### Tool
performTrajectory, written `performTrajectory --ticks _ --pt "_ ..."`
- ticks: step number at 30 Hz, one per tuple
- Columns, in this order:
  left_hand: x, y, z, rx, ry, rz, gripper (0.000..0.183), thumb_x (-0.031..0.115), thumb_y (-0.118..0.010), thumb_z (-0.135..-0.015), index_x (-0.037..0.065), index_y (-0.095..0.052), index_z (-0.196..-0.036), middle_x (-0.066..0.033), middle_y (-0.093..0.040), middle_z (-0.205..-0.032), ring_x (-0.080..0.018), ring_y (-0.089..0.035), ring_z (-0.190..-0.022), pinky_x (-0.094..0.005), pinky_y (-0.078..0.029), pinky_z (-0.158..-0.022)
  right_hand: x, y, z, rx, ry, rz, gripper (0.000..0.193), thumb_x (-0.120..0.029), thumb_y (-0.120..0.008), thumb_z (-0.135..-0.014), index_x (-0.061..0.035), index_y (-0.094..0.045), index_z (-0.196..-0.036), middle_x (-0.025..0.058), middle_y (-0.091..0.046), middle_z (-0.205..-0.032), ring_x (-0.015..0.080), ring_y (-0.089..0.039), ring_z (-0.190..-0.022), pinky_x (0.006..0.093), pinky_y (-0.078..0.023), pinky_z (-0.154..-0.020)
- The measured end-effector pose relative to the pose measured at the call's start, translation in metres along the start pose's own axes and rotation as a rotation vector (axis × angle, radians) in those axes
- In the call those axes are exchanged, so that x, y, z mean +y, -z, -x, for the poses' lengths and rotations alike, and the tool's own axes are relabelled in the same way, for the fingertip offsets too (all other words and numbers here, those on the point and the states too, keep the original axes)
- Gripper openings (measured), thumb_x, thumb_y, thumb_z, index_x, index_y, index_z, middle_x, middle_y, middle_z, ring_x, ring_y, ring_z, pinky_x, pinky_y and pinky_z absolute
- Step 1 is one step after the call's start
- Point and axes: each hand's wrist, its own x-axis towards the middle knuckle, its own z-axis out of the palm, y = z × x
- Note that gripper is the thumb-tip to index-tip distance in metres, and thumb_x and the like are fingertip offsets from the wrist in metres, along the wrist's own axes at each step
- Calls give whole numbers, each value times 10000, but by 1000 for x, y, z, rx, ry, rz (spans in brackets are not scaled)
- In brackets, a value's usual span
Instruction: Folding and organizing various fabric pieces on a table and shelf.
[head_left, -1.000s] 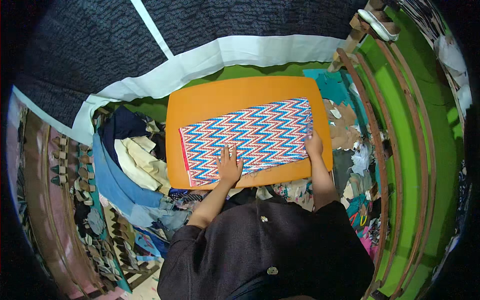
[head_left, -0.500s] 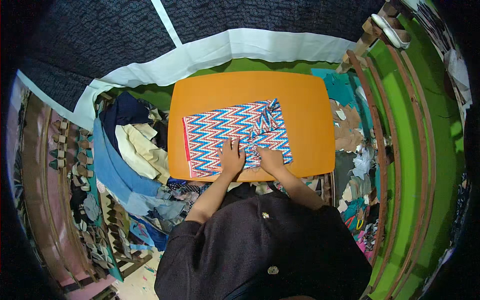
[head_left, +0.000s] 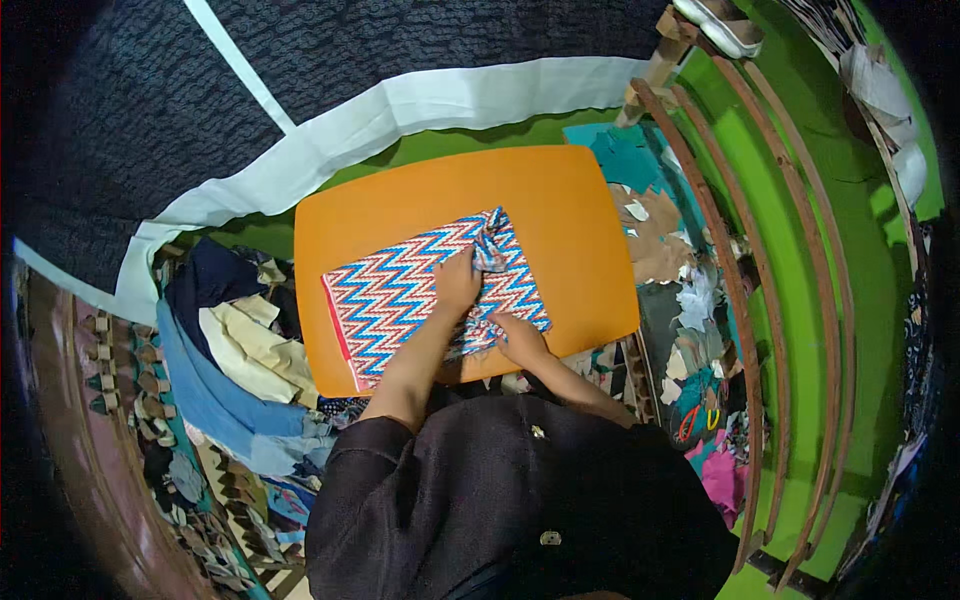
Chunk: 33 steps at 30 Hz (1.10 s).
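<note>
Left hand (head_left: 458, 283), curled, just moved up the zigzag cloth (head_left: 395, 295) on the orange table (head_left: 580, 235), so both fold (head_left: 490, 250) ends had a hand. Right hand (head_left: 521, 341) stayed near the table's front edge; couldn't tell if either pinched.

The zigzag cloth (head_left: 385, 305) is covering a shorter stretch of the tabletop (head_left: 575, 225) than a second ago; its right part is doubling back leftward instead of lying spread out, and more bare orange is showing at the right. Its far-side flap (head_left: 490, 245) is now bunching and showing a paler patch. The left hand (head_left: 458, 283), no longer lying flat toward the near edge, is reaching farther up beside that flap. Since the first picture, the right hand (head_left: 522, 341) is leaving the right end for the near edge. The view is tilting.
</note>
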Motion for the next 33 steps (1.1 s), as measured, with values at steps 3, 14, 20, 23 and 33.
performTrajectory --ticks 3,14,20,23,33 --pt "-18 -5 -10 -20 468 485 310 216 -465 -821 31 -539 -1058 -163 -591 -977 -310 -548 -924 -407 -398 -807 -6 9 0 9 48 -67 346 -46 -576 -689 -56 -578 -1035 155 -567 -941 325 -557 -880 385 -457 -741" --pt "-20 13 -5 446 553 593 538 184 -561 -797 -55 -352 -1232 -198 -497 -1071 -289 -510 -924 -367 -389 -840 -17 16 2 -138 79 90 429 -172 -642 -663 -111 -570 -1081 104 -530 -1028 277 -533 -913 371 -412 -765" --pt "9 19 35 303 399 406 507 180 -566 -771 -40 -385 -1191 -225 -469 -1077 -364 -446 -998 -409 -350 -869 -9 10 -1 -95 95 118 285 -148 -524 -766 -95 -599 -1036 118 -586 -994 296 -566 -875 402 -438 -764" --pt "6 13 40 370 376 291 495 194 -572 -769 -23 -400 -1180 -214 -474 -1071 -356 -453 -989 -423 -340 -857 -15 13 0 -85 116 63 260 -156 -531 -770 -91 -616 -1007 132 -608 -971 301 -580 -850 397 -450 -758" --pt "-16 14 -68 -167 166 -17 428 365 -587 -772 123 -501 -1114 -143 -483 -1129 -323 -446 -1061 -547 -268 -870 -12 36 1 148 -30 224 485 -307 -521 -821 -112 -420 -1254 171 -360 -1309 304 -355 -1197 499 -265 -958"
